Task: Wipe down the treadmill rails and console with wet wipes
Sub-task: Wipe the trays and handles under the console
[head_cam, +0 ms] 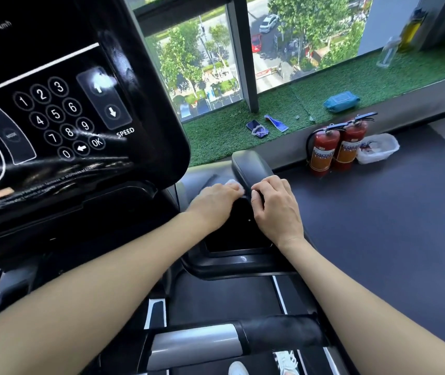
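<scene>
The black treadmill console (pixel 53 115) with its number keypad fills the upper left. To its right a dark curved handrail (pixel 251 166) runs away from me. My left hand (pixel 216 201) presses a white wet wipe (pixel 233 184) against the rail's left side; only a corner of the wipe shows past the fingers. On the rail's right side my right hand (pixel 275 207) rests with its fingers curled over the edge. A grey and black crossbar (pixel 243 339) lies below my forearms.
A blue wet-wipe pack (pixel 341 101), a phone (pixel 256 128) and a torn wrapper (pixel 276 122) lie on the green turf ledge (pixel 378 79) under the window. Two red fire extinguishers (pixel 336 147) and a white tray (pixel 378 148) stand on the dark floor to the right.
</scene>
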A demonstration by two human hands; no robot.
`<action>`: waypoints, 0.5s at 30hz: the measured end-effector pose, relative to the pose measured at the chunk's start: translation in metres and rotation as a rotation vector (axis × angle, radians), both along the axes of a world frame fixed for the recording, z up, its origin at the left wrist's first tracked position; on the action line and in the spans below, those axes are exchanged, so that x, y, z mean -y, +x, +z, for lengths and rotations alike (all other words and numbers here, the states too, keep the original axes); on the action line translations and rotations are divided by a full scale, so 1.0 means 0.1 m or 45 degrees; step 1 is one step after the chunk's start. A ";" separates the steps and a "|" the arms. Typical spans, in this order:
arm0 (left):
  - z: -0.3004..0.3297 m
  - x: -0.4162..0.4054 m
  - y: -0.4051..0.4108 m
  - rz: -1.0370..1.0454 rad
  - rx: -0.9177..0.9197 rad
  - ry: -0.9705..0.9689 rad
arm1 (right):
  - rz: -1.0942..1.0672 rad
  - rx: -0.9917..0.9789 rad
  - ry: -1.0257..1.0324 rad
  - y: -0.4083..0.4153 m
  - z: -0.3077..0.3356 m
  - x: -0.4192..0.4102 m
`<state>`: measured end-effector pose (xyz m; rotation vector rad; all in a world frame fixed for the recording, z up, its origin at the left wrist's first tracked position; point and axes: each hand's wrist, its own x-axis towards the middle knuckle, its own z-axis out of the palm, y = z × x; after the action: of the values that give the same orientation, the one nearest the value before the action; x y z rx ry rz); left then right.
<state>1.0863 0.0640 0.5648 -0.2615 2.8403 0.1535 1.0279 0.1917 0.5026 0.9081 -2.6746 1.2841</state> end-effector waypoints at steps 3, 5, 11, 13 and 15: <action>-0.03 -0.02 -0.06 0.008 0.020 0.010 | 0.003 0.014 -0.009 0.00 0.01 -0.01; 0.09 0.13 0.13 0.048 0.023 -0.042 | -0.001 0.023 -0.024 0.01 0.01 -0.01; 0.08 0.14 0.14 0.130 -0.029 -0.052 | -0.008 0.046 -0.025 0.01 0.02 -0.01; -0.02 -0.07 -0.03 0.057 -0.035 0.009 | -0.016 0.051 -0.032 0.01 0.01 -0.01; -0.06 -0.11 -0.07 0.002 -0.051 0.029 | -0.019 0.056 -0.045 0.01 0.01 -0.02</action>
<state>1.0792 0.0753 0.5588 -0.2585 2.8761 0.1928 1.0291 0.1935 0.5035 0.8643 -2.6769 1.3595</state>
